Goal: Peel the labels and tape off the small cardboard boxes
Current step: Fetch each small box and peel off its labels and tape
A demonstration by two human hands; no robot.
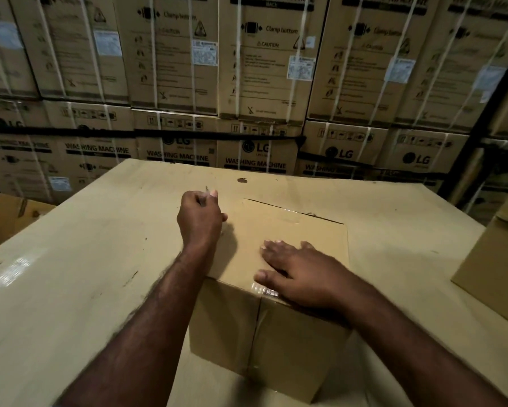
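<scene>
Small box (291, 348) is sitting on a big cardboard surface (70, 259), one upright corner edge facing the camera. It is plain brown board, matte, a sharp-edged cuboid.

Right hand (299, 271) is lying palm down on the box top. Its fingers are straight and slightly spread, and the thumb is reaching out to the left. Just below the thumb tip, at the nearest top corner, a glossy, crinkled strip of clear tape (264, 290) is wrapping over the edge. Beyond the fingertips and apart from them, a smooth clear patch (288, 215) is lying flat on the top near the far edge.

Left hand (201, 218) is sitting at the box's far left corner. Its fingers are curling tight into the palm, and the thumb is pressing on the forefinger, pinching a thin sliver (206, 188). The sliver is too blurred to tell its material.

The big surface is showing pale and smooth, scuffed with dark marks.

Well to the right of the right fingers, another brown box (493, 259) is standing at the frame edge.

Farthest back, printed cartons (261, 83) reading "LG WASHING MACHINE" are standing stacked as a wall. White straps (238, 69) are binding them, and white paper labels (301, 67) are sticking to their faces.
</scene>
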